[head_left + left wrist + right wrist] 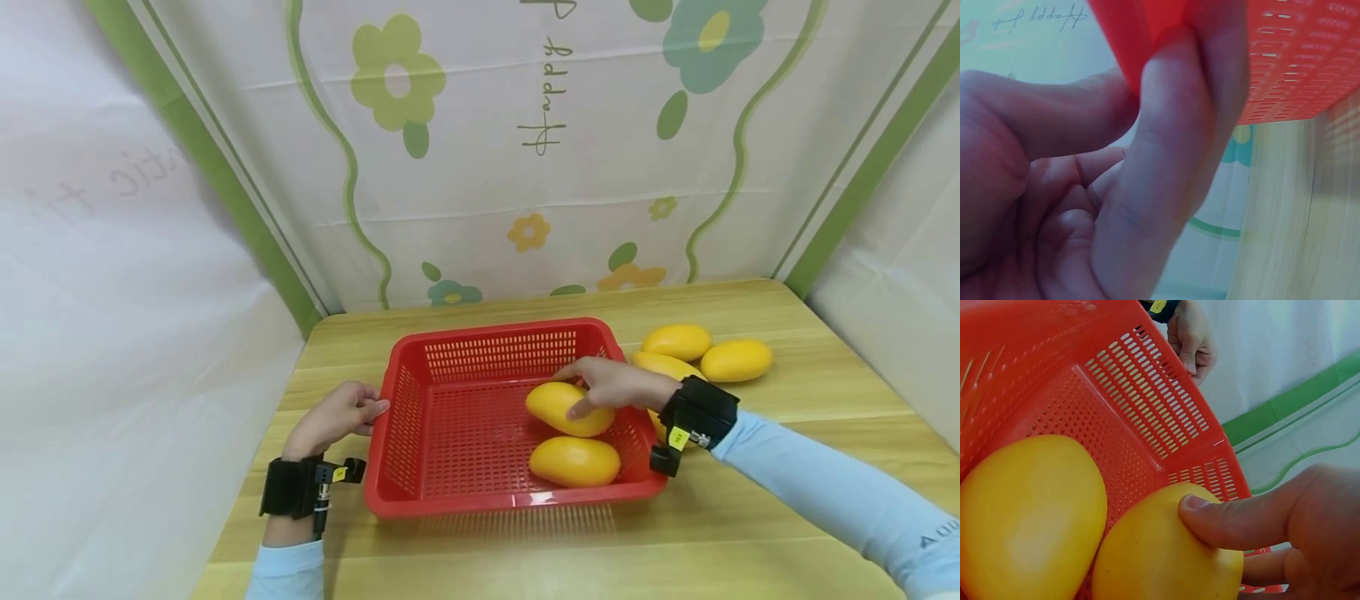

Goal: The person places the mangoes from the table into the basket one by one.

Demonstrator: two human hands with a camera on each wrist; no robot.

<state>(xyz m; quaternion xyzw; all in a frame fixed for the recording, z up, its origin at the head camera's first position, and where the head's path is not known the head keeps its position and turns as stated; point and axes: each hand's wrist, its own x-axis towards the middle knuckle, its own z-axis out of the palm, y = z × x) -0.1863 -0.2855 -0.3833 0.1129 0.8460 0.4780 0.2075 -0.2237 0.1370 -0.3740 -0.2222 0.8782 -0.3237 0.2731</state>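
A red plastic basket (480, 503) with slotted walls stands on the table. My left hand (335, 419) pinches its left rim between thumb and fingers; the left wrist view shows the thumb and a finger on the red rim (1124, 56). Inside the basket at the right, my right hand (611, 386) grips a yellow mango (558, 407), thumb on the near side and fingers over the far side. A second mango (575, 462) lies in the basket just nearer to me. In the right wrist view the thumb presses on the gripped mango (1160, 550), beside the other mango (1029, 519).
To the right of the basket several more mangoes lie on the wooden table (810, 417), among them one at the back (677, 342) and one farther right (737, 360). Others are partly behind my right wrist. A flowered white cloth (465, 208) hangs behind the table.
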